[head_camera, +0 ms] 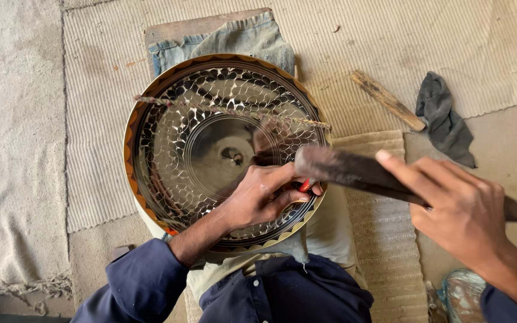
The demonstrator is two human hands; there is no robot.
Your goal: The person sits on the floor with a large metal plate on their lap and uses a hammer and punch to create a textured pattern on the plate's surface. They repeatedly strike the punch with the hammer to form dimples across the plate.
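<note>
The left hand (258, 200) has its grip closed on a small red-handled punch (305, 185), tip pressed to the lower right rim area of the engraved metal plate (198, 149) resting on the person's lap. The right hand (462, 209) grips a hammer (354, 170), its blurred head just above the punch. On the floor mat (390, 48) beyond lie a wooden stick (387, 100) and a grey cloth (444, 119).

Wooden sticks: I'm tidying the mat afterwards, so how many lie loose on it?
1. A wooden stick lies on the ribbed mat at upper right, beside a grey cloth. Others may be hidden under the metal plate.
</note>
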